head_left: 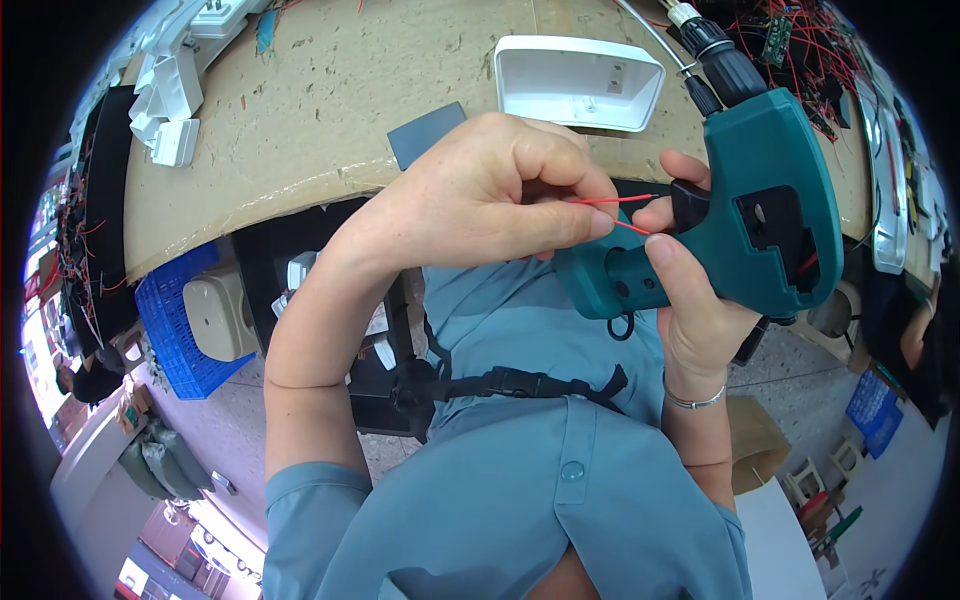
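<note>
In front of my body, my right hand (695, 285) is wrapped round a teal power drill (780, 180) with a black chuck and a black trigger. An opening in the drill's side shows a dark inside with a bit of red in it. Thin red wires (620, 200) run between my two hands at the drill's grip. My left hand (500, 190) pinches these wires between thumb and fingers, with part of their length hidden inside it. The right thumb lies by the end of one wire; whether it presses on that wire I cannot tell.
A white plastic box (580, 85) stands on the cardboard-covered table (320, 110), near a dark grey flat piece (425, 132). White plastic parts (175, 105) lie at the far left. Tangled red wires (800, 50) fill the far right. A blue crate (185, 330) and a stool (218, 312) are at left.
</note>
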A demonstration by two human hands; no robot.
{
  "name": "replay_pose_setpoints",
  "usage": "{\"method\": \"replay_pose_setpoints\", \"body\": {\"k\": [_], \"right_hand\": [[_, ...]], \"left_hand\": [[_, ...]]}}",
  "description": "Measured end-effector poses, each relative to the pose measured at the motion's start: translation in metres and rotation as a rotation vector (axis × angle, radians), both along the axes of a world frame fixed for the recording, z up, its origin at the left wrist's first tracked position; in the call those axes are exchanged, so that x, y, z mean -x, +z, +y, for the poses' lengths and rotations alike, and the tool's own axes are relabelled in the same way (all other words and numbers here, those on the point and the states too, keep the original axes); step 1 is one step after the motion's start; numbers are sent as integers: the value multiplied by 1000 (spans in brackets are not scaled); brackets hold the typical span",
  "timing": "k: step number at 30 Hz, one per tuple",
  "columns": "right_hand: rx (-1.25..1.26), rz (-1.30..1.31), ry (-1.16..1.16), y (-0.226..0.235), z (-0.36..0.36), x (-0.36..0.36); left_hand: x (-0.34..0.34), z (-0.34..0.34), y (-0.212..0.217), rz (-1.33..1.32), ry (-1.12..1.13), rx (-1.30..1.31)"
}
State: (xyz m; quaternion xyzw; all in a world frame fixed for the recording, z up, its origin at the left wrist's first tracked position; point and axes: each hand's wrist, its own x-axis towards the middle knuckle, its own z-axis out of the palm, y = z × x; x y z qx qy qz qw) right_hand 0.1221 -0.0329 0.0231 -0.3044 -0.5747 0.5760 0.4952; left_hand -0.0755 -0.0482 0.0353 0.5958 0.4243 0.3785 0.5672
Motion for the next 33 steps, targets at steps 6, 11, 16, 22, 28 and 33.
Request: {"method": "replay_pose_setpoints", "body": {"k": [6,11,16,22,28,33], "right_hand": [[1,-35,-40,-1,-5,1],[-29,-48,-61,-1,-8,0],[-92,-78,-97,-2,-9,-2],[-115,-164,-145,-2,-12,4],[-165,-230,-154,-2,-11,4],[-72,-114,-161,-3,-12,3]], "left_hand": [[-1,0,-2,33,-17,-31],[-5,-3,-3,54,72,-124],[-12,-5,-6,303,182,-578],[-17,-10,-16,425,244,-828],[-18,-13,-22,426,225,-890],[-15,-12,-20,363,210,-830]]}}
